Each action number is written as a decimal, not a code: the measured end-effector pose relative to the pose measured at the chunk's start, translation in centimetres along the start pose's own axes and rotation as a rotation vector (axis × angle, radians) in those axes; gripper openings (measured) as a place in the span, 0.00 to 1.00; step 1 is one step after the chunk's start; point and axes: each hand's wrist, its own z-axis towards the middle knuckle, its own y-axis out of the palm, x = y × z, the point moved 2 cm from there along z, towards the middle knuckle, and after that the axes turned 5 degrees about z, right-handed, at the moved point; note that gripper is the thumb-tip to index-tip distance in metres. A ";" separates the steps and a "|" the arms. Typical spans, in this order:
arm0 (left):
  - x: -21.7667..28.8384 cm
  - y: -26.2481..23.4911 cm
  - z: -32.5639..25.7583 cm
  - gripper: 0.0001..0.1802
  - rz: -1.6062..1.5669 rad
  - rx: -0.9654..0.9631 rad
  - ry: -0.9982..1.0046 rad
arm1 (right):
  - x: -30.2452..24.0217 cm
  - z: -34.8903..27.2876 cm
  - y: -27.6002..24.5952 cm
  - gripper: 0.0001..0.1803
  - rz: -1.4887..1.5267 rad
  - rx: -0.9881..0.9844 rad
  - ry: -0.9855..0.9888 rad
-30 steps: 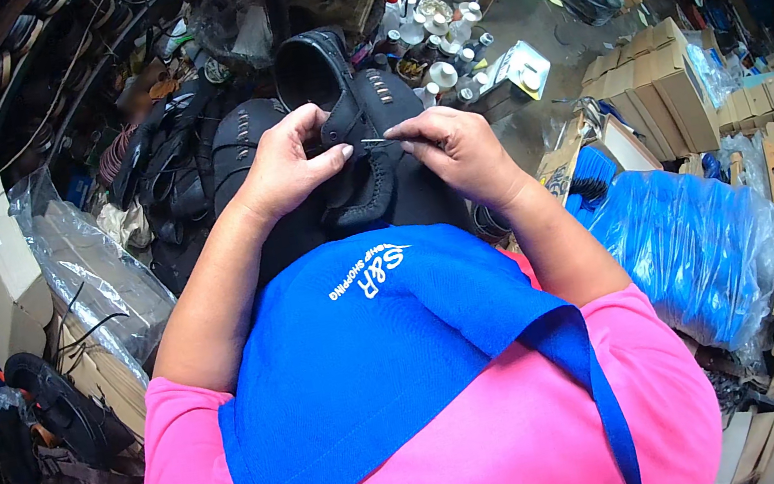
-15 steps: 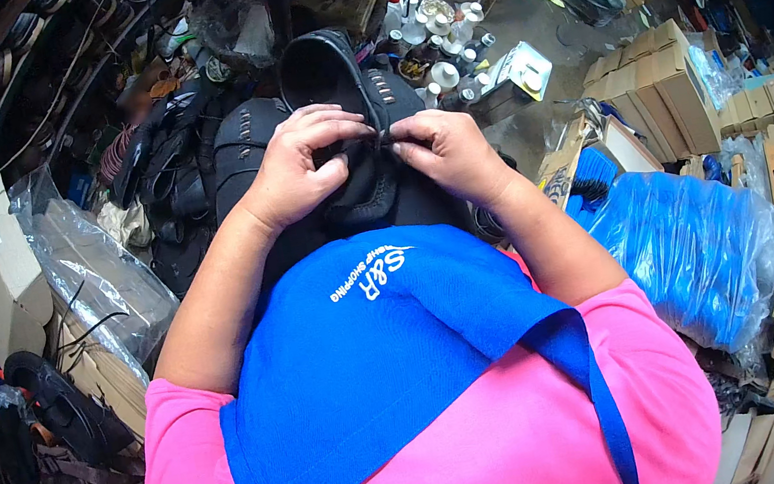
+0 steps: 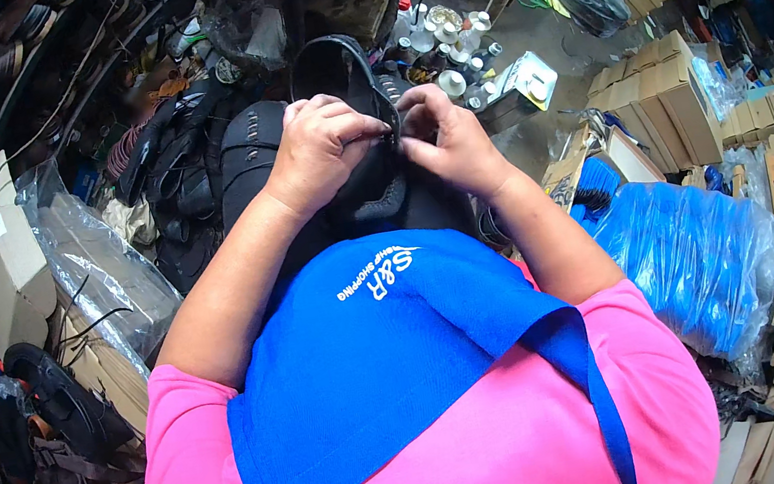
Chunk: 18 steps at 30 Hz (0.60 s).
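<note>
Got a black shoe (image 3: 377, 191) in the lap over dark trousers (image 3: 240, 179), opening at the far end, near end just beyond a blue apron (image 3: 348, 380). Got both bare hands up at it. Left hand (image 3: 322, 151): knuckles up, fingers bunched toward the thumb right at the shoe's edge, but honestly can't tell about any pinch there. Right hand (image 3: 458, 145): just opposite, index finger and thumb curled toward the same edge, really near the left fingertips. Can't make out that grip either, way too small and dark at the tips. Wearing a pink top (image 3: 423, 469) under the apron, btw.

Pretty packed all around. Can see bottles (image 3: 452, 82) beyond the right hand, then cardboard boxes (image 3: 656, 88) and a blue bundle in clear plastic (image 3: 683, 256) off to the right. Over on the left, can spot a beige box (image 3: 19, 270) beside a clear plastic bag (image 3: 99, 277), plus another black shoe (image 3: 67, 394) lower down.
</note>
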 end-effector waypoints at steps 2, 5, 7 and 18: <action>0.4 -0.2 0.2 0.12 0.002 0.053 0.005 | -1.2 0.2 0.2 0.32 -0.069 0.001 -0.215; 0.4 -0.3 0.2 0.09 -0.008 0.056 -0.023 | -3.0 0.3 1.0 0.34 -0.512 0.025 -0.470; 0.2 -1.3 0.1 0.08 -0.030 0.040 -0.001 | -2.0 1.2 0.8 0.27 -0.557 0.043 -0.407; -10.8 -17.6 -11.1 0.07 0.015 0.327 -0.580 | 1.6 2.4 -1.3 0.23 -0.184 -0.070 -0.180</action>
